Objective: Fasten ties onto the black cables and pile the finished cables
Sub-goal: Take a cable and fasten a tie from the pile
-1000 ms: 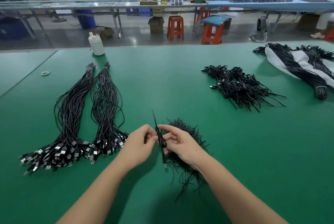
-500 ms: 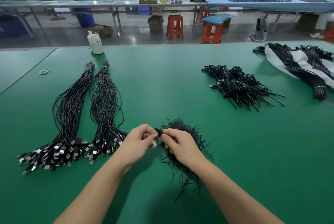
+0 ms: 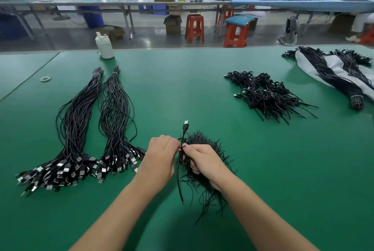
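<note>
Cable (image 3: 183,155) being pinched over the loose ties (image 3: 204,171) by left hand (image 3: 160,157) and right hand (image 3: 204,160); finished pile (image 3: 269,96) growing far right, two untied bundles (image 3: 89,129) waiting left.

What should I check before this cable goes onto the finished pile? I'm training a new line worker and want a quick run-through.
1. Cable held by both hands: ok. The left hand and right hand pinch the coiled cable between them.
2. Tie closed around the coil: cannot tell, fingers cover it.
3. USB plug free: ok, it sticks up above the hands.
4. Loose tail tucked in: not ok, it hangs down toward the table.
5. Landing spot: ok, the finished pile lies to the right with bare green table around it.
6. Tie supply: ok, the heap of ties lies under the right hand.
</note>
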`<state>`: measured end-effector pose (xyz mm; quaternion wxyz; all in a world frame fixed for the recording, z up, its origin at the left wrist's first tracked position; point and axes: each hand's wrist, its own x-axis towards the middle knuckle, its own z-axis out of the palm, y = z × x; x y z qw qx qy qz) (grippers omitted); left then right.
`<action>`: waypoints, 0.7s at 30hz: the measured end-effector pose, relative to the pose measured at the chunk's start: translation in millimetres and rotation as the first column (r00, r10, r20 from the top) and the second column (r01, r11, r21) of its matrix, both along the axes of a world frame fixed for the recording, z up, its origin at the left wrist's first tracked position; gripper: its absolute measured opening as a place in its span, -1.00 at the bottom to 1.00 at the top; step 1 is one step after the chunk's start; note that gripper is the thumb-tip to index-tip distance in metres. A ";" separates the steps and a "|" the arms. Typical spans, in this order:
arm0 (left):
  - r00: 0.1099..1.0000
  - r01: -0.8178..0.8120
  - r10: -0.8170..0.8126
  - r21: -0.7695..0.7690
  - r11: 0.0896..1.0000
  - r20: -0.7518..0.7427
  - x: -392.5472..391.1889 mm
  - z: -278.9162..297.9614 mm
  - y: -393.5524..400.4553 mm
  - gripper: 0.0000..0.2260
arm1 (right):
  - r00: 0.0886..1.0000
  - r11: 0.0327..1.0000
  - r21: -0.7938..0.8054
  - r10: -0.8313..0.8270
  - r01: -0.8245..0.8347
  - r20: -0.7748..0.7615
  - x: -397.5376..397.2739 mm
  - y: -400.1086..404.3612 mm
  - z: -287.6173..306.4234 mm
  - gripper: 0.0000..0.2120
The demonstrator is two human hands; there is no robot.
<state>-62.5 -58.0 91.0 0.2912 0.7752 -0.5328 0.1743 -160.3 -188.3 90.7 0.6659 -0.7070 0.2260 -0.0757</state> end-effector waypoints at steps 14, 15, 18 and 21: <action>0.984 0.075 -0.068 -0.039 0.996 0.166 -8.5 -17.2 -21.5 -0.78 | 0.999 0.970 0.241 -0.024 0.033 -0.041 -12.6 -18.3 6.0 -0.65; 0.982 0.078 -0.072 -0.029 0.997 0.172 -7.8 -19.9 -22.8 -0.79 | 0.998 0.971 0.236 -0.028 0.040 -0.057 -14.6 -20.1 6.2 -0.67; 0.991 0.020 -0.026 0.050 0.999 0.128 -2.7 -32.0 -21.6 -0.80 | 0.987 0.988 0.113 -0.088 0.103 -0.131 -20.3 -34.3 5.5 -0.69; 0.992 -0.108 0.094 0.196 0.975 0.080 9.1 -49.7 -7.7 -0.72 | 0.934 0.880 -0.455 -0.267 0.136 -0.238 -30.6 -67.7 2.8 -0.61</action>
